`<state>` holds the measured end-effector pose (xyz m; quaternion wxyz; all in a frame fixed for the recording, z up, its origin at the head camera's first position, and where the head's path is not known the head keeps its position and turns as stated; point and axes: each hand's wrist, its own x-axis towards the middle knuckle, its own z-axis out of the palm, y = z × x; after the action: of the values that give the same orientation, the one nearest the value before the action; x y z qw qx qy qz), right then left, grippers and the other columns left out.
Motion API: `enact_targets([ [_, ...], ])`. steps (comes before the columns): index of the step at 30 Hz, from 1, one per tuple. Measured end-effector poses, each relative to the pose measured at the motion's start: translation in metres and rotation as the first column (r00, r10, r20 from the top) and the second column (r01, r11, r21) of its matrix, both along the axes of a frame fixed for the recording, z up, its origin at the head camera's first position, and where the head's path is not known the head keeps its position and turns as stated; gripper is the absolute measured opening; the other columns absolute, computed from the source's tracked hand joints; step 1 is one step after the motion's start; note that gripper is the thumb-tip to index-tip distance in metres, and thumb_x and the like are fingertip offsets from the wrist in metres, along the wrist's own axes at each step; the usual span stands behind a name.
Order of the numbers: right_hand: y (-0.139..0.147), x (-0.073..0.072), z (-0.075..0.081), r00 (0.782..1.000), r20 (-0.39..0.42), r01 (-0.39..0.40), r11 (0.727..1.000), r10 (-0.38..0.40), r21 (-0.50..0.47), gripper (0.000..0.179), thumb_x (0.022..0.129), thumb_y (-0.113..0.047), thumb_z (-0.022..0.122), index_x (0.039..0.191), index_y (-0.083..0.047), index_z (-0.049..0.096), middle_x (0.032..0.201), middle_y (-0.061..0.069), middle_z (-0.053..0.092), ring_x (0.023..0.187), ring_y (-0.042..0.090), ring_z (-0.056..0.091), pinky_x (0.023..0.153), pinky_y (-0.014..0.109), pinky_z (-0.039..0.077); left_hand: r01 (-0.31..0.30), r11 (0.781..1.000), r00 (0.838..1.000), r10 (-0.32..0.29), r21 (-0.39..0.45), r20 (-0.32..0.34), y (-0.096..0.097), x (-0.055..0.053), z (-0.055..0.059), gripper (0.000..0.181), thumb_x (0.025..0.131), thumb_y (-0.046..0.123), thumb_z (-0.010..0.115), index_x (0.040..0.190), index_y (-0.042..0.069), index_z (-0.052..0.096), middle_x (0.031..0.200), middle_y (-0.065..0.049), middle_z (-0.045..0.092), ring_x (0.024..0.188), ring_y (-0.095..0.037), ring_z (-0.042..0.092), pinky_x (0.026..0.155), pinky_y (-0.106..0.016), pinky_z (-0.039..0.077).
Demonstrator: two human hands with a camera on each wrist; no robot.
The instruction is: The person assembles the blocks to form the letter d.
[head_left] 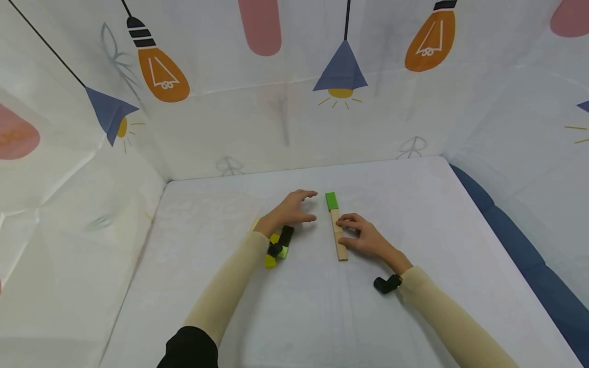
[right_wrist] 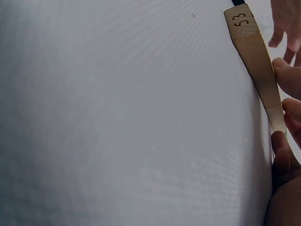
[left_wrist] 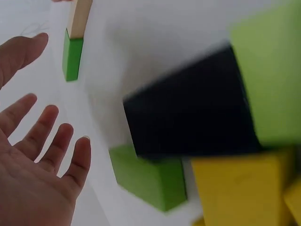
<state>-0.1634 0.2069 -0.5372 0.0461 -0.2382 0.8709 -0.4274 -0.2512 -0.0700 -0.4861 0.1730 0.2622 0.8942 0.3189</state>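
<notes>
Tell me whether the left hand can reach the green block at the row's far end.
Probably yes: the left hand holds nothing and is close beside the green block, with only white tabletop showing between them.

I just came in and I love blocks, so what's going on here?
A person's right hand touches a row of two plain wooden blocks on a white table, with a green block at the far end. The left hand is open beside the row, holding nothing. Near its wrist sits a cluster of yellow, green and black blocks.
</notes>
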Motion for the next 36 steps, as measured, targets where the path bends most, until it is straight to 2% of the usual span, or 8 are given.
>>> enact_targets([
  [6,0.001,-0.001,-0.002,1.000,-0.010,-0.001,1.000,0.001,-0.001,0.050,0.090,-0.019,0.080,0.135,-0.002,0.066,0.143,0.020,0.055,0.137,0.044,0.049,0.110,0.062,0.042,0.018,1.000,1.000,-0.018,-0.023,0.018,-0.030,0.003,0.005,0.077,0.087,0.034,0.079,0.155,0.016,0.047,0.160,-0.012,0.042,0.148,-0.035,0.035,0.120,-0.057,0.033],
  [15,0.002,0.000,-0.003,0.999,-0.031,-0.011,1.000,0.010,-0.023,0.050,0.089,-0.018,0.080,0.134,-0.002,0.066,0.142,0.020,0.056,0.136,0.044,0.050,0.109,0.062,0.043,0.032,0.995,0.999,-0.035,-0.096,-0.024,-0.062,0.004,0.005,0.073,0.083,0.031,0.079,0.149,0.013,0.053,0.157,-0.013,0.048,0.146,-0.039,0.037,0.121,-0.059,0.030],
  [23,0.002,-0.001,-0.004,1.000,-0.028,-0.010,1.000,0.009,-0.013,0.050,0.090,-0.019,0.080,0.135,-0.002,0.066,0.142,0.020,0.056,0.136,0.044,0.050,0.109,0.062,0.043,0.008,0.996,0.999,-0.004,-0.088,0.043,-0.073,0.007,0.000,0.071,0.083,0.026,0.079,0.148,0.013,0.054,0.153,-0.009,0.052,0.144,-0.034,0.041,0.122,-0.055,0.031],
  [29,0.002,-0.001,-0.004,1.000,-0.024,-0.010,1.000,0.009,-0.019,0.050,0.090,-0.018,0.080,0.135,-0.003,0.066,0.142,0.019,0.056,0.136,0.043,0.050,0.109,0.062,0.043,-0.001,0.997,0.998,0.005,-0.074,0.064,-0.078,0.008,-0.005,0.069,0.083,0.020,0.078,0.147,0.011,0.054,0.151,-0.010,0.054,0.139,-0.032,0.047,0.120,-0.051,0.037],
  [36,0.001,-0.001,-0.003,1.000,-0.017,-0.003,1.000,0.003,-0.001,0.050,0.091,-0.020,0.080,0.136,-0.003,0.066,0.143,0.019,0.055,0.137,0.043,0.050,0.109,0.062,0.043,0.000,0.998,0.996,0.006,-0.064,0.091,-0.081,0.009,-0.010,0.067,0.082,0.014,0.076,0.145,0.007,0.056,0.149,-0.013,0.055,0.137,-0.033,0.049,0.120,-0.050,0.037],
])
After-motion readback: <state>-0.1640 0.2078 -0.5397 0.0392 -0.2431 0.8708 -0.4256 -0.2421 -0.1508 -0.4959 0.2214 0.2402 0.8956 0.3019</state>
